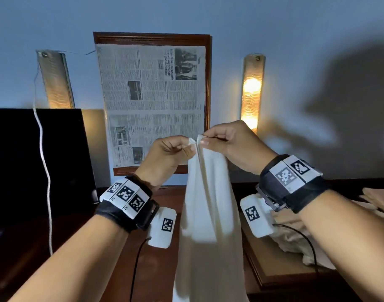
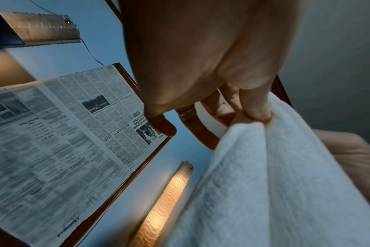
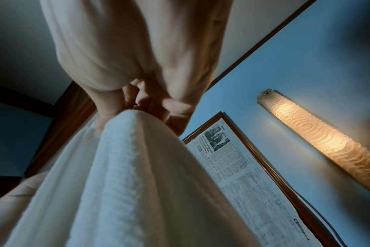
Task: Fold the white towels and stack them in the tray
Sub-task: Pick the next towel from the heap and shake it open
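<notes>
A white towel hangs lengthwise in front of me, held up by its top corners, which meet at chest height. My left hand pinches one top corner between thumb and forefinger; my right hand pinches the other corner right beside it. In the left wrist view the towel drapes down from the left hand, thumb pressed into the cloth. The right wrist view shows the towel falling from the right hand. A brown tray lies on the table at the lower right.
More pale towels lie heaped over the tray, and a folded pile sits at the far right. A framed newspaper hangs on the blue wall between two wall lamps. A dark screen stands at the left on the wooden table.
</notes>
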Available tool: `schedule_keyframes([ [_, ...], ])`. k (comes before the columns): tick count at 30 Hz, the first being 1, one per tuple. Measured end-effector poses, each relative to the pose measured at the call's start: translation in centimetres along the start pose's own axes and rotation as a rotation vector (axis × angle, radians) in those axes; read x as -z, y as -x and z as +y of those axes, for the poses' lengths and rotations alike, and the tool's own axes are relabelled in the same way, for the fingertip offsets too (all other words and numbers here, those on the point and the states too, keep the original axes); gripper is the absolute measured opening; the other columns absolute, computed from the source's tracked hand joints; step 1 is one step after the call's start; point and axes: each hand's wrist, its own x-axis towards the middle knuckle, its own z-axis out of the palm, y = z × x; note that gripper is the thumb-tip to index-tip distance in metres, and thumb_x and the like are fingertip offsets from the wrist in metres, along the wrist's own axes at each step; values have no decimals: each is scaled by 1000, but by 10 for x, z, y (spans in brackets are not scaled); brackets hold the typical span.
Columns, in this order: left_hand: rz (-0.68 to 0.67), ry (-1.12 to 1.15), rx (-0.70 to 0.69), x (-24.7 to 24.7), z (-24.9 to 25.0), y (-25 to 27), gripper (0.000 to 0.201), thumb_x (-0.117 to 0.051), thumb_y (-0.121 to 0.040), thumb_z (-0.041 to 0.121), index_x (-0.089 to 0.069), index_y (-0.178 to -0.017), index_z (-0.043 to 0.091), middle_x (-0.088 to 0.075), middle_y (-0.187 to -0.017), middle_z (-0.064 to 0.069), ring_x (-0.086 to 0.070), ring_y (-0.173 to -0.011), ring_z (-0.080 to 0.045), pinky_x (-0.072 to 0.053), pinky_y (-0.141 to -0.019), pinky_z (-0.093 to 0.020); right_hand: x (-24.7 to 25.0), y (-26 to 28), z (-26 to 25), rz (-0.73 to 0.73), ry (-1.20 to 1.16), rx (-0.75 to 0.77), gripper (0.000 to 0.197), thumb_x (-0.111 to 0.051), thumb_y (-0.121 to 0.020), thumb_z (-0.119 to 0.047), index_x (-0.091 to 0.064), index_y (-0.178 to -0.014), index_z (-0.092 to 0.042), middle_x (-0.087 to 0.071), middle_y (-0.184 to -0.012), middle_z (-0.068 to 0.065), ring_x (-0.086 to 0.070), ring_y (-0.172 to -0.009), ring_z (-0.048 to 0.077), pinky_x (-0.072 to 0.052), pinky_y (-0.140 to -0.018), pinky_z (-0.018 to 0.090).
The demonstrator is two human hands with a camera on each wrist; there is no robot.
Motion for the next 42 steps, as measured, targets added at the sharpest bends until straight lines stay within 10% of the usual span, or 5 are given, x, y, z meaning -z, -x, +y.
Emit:
schedule_keyframes([
  [18,185,96,274,-23,-35,28,19,-68,-86,13,-63,-75,-1,-62,-78,-15,-54,-67,-21,-48,-66,-26,-35,24,39,-68,-479,-289,14,-62,-86,-25,-61,-82,-12,-57,-81,2,-53,-83,17,-41,-84,34],
  [24,193,259,475,-43,-54,56,32,-58,-101,24,-70,-107,-6,-72,-110,-20,-67,-104,-31,-48,-104,-44,-45,46,68,-26,-194,-301,16,-63,-91,-27,-62,-77,-21,-62,-75,-4,-54,-72,5,-43,-70,24],
  [31,17,-190,395,-45,-61,47,43,-59,-103,17,-48,-65,-1,-40,-47,6,-30,-41,-9,-26,-44,-19,-43,44,93,-12,-36,-243,15,-66,-94,-26,-61,-82,-20,-62,-79,-7,-56,-75,4,-45,-77,28],
  [37,47,-292,342,-41,-73,25,42,-58,-97,27,-60,-90,-14,-54,-74,-37,-46,-66,-26,-35,-60,-33,-53,78,139,-72,-335,-322,56,-64,-90,-40,-55,-89,15,-51,-80,9,-46,-75,19,-36,-69,36],
  [42,107,-355,390,-35,-89,20,33,-56,-103,15,-60,-87,-14,-55,-77,-12,-49,-67,-19,-38,-60,-26,-76,146,220,-300,-281,-506,51,-67,-89,-42,-60,-75,6,-52,-69,5,-45,-65,17,-36,-59,32],
])
